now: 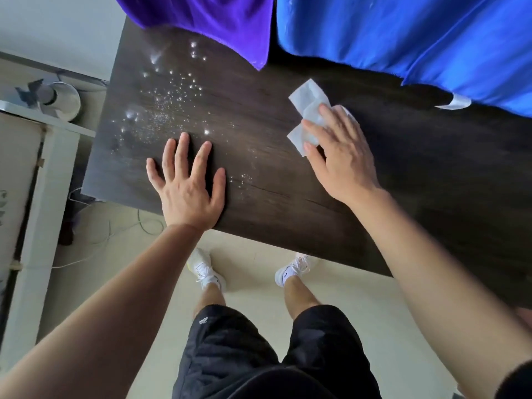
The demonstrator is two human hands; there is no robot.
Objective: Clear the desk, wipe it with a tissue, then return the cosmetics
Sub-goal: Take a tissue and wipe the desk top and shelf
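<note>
The dark wooden desk (259, 116) fills the middle of the head view. Water droplets (161, 110) glisten over its left part. My right hand (336, 151) presses a crumpled white tissue (306, 110) flat against the desk top, right of the droplets. My left hand (188, 185) lies palm down on the desk near its front edge, fingers spread, holding nothing. No cosmetics are in view.
A purple cloth (207, 18) and a blue cloth (417, 36) hang over the desk's far edge. A white shelf (43, 168) with a round metal object (62, 100) stands left of the desk. Cables (95, 237) lie on the floor. My legs stand before the desk.
</note>
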